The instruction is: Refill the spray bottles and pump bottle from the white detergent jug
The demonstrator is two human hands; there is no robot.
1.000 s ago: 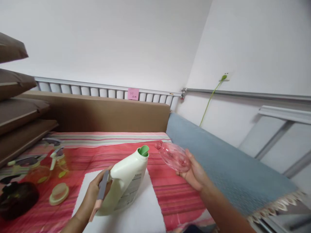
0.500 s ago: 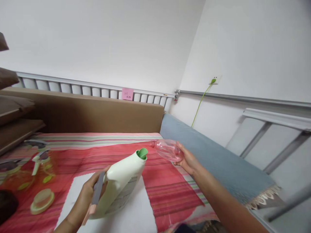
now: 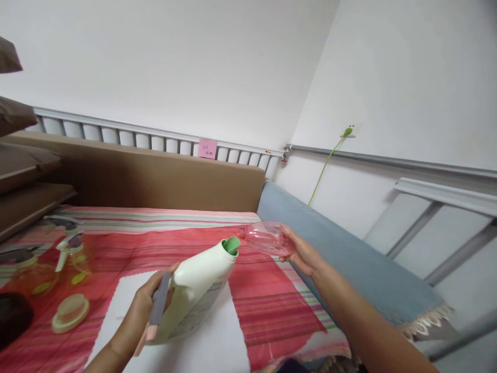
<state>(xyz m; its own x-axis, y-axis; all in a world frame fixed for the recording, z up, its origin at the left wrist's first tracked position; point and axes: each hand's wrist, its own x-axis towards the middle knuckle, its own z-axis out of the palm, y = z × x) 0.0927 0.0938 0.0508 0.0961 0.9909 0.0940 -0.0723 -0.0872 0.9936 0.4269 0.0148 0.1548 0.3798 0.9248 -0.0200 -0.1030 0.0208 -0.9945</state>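
My left hand [image 3: 155,290] is closed round the handle side of a large pale green jug [image 3: 196,287], which leans to the right over a white sheet. Its mouth has a green pouring spout [image 3: 232,245]. A grey and pink strip [image 3: 158,308] shows along the jug's handle side by my fingers. In my right hand [image 3: 301,251] is a clear plastic bottle [image 3: 266,238], lying nearly level with its neck toward the jug. The bottle's neck is close to the spout; whether they touch I cannot tell. No liquid is visible in the bottle.
On the striped red cloth [image 3: 155,248] at left stand several amber spray bottles [image 3: 77,261], a cream round lid [image 3: 70,312] and a dark object [image 3: 13,318]. The white sheet [image 3: 229,347] lies beneath the jug. Brown packages [image 3: 34,202], a brown board [image 3: 166,181] and blue padding [image 3: 349,264] border the surface.
The gap between the bottle's neck and the jug's spout has narrowed. The whole view has shifted slightly. Both hands keep their hold.
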